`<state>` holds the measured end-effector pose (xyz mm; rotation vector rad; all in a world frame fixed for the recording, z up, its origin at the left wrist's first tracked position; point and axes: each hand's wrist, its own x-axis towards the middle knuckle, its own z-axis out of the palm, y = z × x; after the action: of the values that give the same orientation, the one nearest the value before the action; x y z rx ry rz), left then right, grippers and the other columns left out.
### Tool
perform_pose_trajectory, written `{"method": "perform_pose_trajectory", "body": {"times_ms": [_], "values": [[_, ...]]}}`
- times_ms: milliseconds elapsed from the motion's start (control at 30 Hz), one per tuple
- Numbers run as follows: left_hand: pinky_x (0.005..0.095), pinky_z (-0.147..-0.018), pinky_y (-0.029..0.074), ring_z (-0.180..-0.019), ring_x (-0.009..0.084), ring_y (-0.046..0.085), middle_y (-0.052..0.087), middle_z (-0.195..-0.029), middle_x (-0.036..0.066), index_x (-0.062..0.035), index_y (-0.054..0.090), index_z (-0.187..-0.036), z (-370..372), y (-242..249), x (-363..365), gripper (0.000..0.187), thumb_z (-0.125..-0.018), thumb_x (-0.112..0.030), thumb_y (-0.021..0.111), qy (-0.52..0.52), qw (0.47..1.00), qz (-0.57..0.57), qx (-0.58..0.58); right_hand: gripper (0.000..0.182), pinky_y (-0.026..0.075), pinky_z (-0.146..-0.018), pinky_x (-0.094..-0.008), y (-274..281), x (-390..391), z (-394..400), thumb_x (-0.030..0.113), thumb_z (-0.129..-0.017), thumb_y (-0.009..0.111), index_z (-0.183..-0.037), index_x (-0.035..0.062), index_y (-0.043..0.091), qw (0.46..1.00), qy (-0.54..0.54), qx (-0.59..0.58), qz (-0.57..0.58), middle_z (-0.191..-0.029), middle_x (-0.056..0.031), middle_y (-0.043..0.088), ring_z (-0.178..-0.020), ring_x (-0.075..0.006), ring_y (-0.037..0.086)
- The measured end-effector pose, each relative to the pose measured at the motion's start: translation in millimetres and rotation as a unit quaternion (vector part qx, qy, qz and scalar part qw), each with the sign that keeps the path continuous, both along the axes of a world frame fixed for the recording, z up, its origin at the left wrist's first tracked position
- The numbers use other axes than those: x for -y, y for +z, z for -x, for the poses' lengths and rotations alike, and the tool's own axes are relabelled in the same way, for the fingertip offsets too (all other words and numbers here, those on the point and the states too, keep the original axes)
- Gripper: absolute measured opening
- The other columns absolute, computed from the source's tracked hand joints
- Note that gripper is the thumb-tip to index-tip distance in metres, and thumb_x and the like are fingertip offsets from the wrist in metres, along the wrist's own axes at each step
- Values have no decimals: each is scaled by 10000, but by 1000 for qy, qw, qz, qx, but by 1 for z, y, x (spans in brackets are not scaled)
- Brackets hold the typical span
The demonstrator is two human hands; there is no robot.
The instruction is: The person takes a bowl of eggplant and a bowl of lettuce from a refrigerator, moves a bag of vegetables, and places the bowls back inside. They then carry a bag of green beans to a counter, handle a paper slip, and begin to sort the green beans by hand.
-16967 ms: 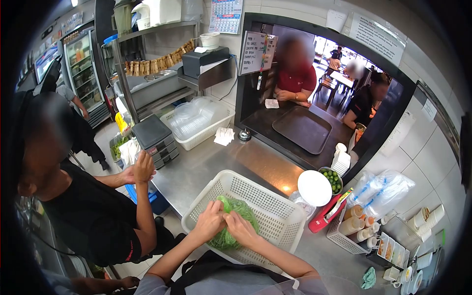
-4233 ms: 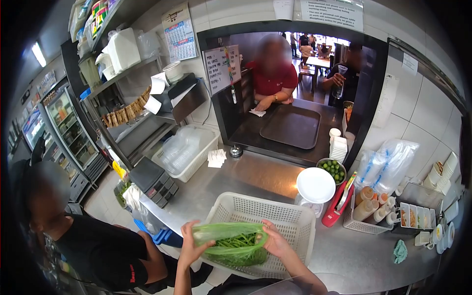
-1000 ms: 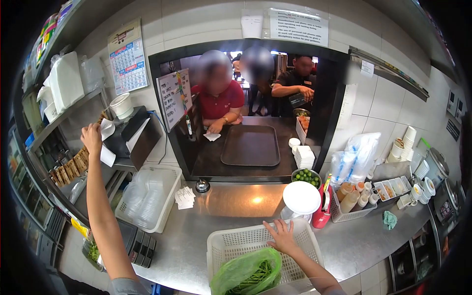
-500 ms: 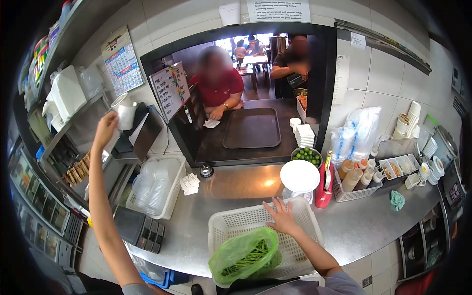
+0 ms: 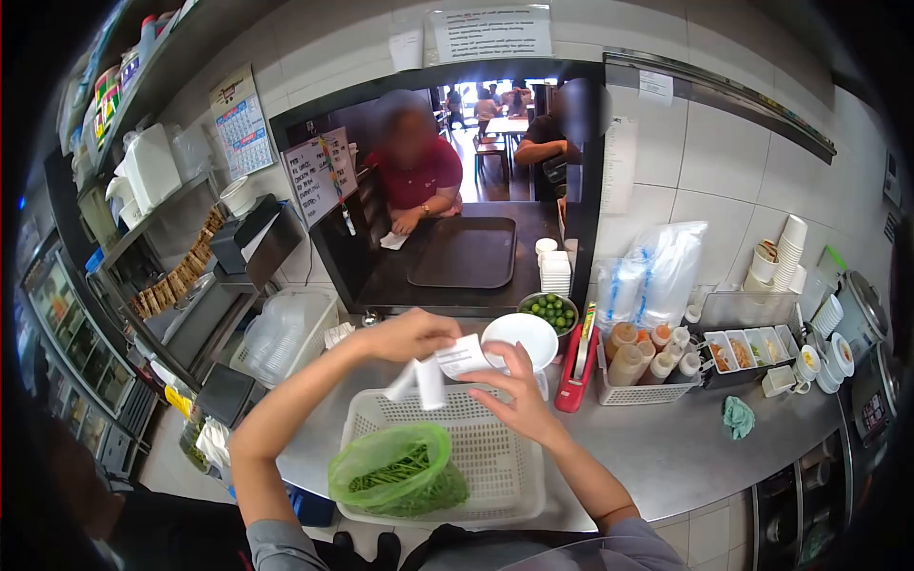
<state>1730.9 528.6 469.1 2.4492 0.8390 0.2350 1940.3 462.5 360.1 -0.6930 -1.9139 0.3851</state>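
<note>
Printed white receipts (image 5: 461, 357) hang in front of me above the counter. My left hand (image 5: 414, 333) is closed on their left end. My right hand (image 5: 519, 395) pinches the right end between thumb and fingers, its other fingers curled loosely. Below both hands a white perforated plastic basket (image 5: 505, 466) stands at the counter's near edge. In it lies an open green plastic bag (image 5: 390, 466) filled with thin green vegetable stalks. A white round lid or plate (image 5: 520, 335) is just behind my right hand.
A receipt printer (image 5: 246, 233) stands on the left shelf. Beyond the pass-through window are a brown tray (image 5: 464, 252) and two people. To the right sit a bowl of green citrus (image 5: 549, 309), a red dispenser (image 5: 577, 371) and a basket of sauce bottles (image 5: 652, 366).
My left hand has come down from beside the printer with the paper. My right hand has left the basket and now grips the receipts too. The view has shifted.
</note>
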Motion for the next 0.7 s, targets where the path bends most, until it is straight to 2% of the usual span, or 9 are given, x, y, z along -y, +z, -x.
{"method": "perform_pose_trajectory", "body": {"times_ms": [33, 67, 167, 200, 267, 367, 533, 633, 700], "values": [[327, -692, 457, -738, 236, 587, 590, -805, 130, -23, 557, -960, -17, 2, 9, 145, -889, -142, 514, 14, 999, 45, -11, 222, 187, -1043, -501, -1, 2, -13, 181, -772, 672, -993, 159, 682, 1000, 1, 16, 24, -1148, -70, 517, -1088, -233, 491], [325, -702, 456, -751, 217, 589, 595, -815, 123, -25, 558, -971, -28, -4, 12, 152, -896, -149, 513, -3, 999, 40, 3, 176, 322, -960, -440, 0, 7, -25, 129, -781, 651, -954, 131, 682, 1000, -2, 0, 27, -889, -31, 566, -897, -191, 555], [316, -742, 455, -804, 160, 588, 613, -859, 98, -26, 562, -1009, -53, -22, 21, 177, -916, -166, 506, -29, 997, 55, 39, 176, 422, -795, -346, 4, 18, -59, 61, -787, 621, -947, 109, 677, 993, 52, -25, 102, -801, -54, 561, -810, -199, 562], [310, -763, 455, -831, 140, 583, 618, -883, 88, -24, 563, -1027, -59, -24, 26, 188, -923, -169, 502, -23, 996, 79, 46, 193, 434, -673, -310, 10, 25, -69, 21, -783, 601, -946, 96, 672, 991, 61, -16, 120, -797, -78, 569, -787, -224, 572], [288, -857, 442, -954, 96, 543, 607, -1028, 59, -12, 541, -1137, -69, -38, 34, 258, -937, -168, 495, -21, 976, 195, 100, 203, 440, -698, -327, 13, 32, -85, 19, -778, 597, -952, 96, 667, 991, 71, 6, 115, -836, -76, 587, -801, -239, 576], [273, -908, 404, -1003, 98, 527, 580, -1079, 25, -8, 509, -1181, -76, -48, 50, 286, -929, -143, 507, -10, 956, 276, 104, 232, 450, -729, -348, 9, 30, -105, 9, -766, 590, -968, 101, 659, 994, 83, 61, 38, -889, -73, 605, -825, -256, 580], [314, -963, 375, -1064, 128, 524, 591, -1117, 51, -30, 496, -1225, -77, -68, 69, 343, -897, -117, 550, -22, 930, 342, 133, 271, 457, -746, -365, 16, 26, -134, -4, -740, 587, -985, 100, 644, 983, 103, 149, -38, -932, -66, 609, -836, -265, 581], [317, -963, 376, -1047, 135, 536, 600, -1103, 55, -32, 502, -1219, -77, -91, 74, 368, -866, -84, 591, -21, 942, 311, 120, 275, 457, -738, -367, 15, 21, -145, -3, -731, 590, -987, 87, 636, 976, 114, 179, -52, -942, -65, 605, -829, -263, 580], [280, -893, 419, -947, 105, 563, 626, -1018, 28, -25, 559, -1146, -80, -104, 83, 333, -827, -71, 643, 51, 939, 307, 148, 277, 458, -724, -363, 13, 18, -150, -2, -727, 590, -991, 71, 628, 972, 114, 191, -69, -951, -65, 600, -821, -260, 583]]}}
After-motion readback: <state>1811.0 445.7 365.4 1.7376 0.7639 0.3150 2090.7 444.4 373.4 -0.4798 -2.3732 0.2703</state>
